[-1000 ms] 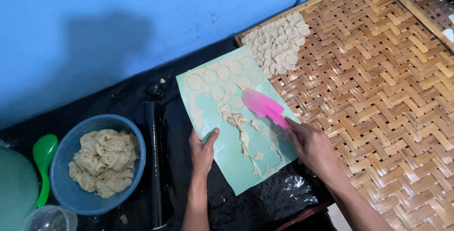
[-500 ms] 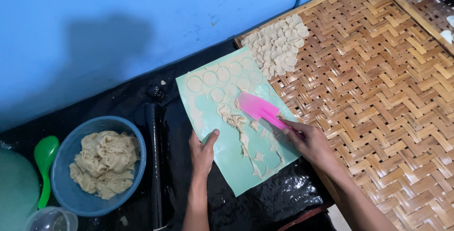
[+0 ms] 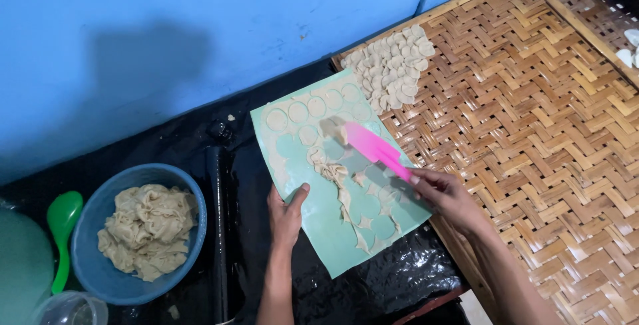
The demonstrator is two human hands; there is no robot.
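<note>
The pink scraper (image 3: 373, 149) has slid up the green mat (image 3: 333, 232) since a moment ago, and now a round bit of dough (image 3: 331, 127) sits on its front edge. The left hand has not moved.

At the far left stands part of a green lid (image 3: 23, 265). Next to it lies a green spoon (image 3: 61, 222), touching the side of a blue bowl (image 3: 190, 195). The bowl is full of crumpled dough scraps (image 3: 146, 228). A clear cup (image 3: 70, 310) stands just below the bowl. Everything here rests on a black plastic sheet (image 3: 413, 272).

Next comes the left hand (image 3: 286, 215). It lies flat and open on the left edge of the green mat, with the thumb spread wide, and it presses the mat down. It holds nothing.

On the mat, thin rolled dough has round circles cut into it near the top. A torn strip of leftover dough (image 3: 339, 182) runs down the middle, just to the right of the left hand.

The right hand (image 3: 446, 195) is at the right edge of the mat. Its fingers are closed around the handle of the pink scraper. The scraper points up and to the left, away from the hand.

Above the mat, a pile of cut dough rounds (image 3: 393, 65) lies on a woven bamboo tray (image 3: 552, 132), which fills the right side.
</note>
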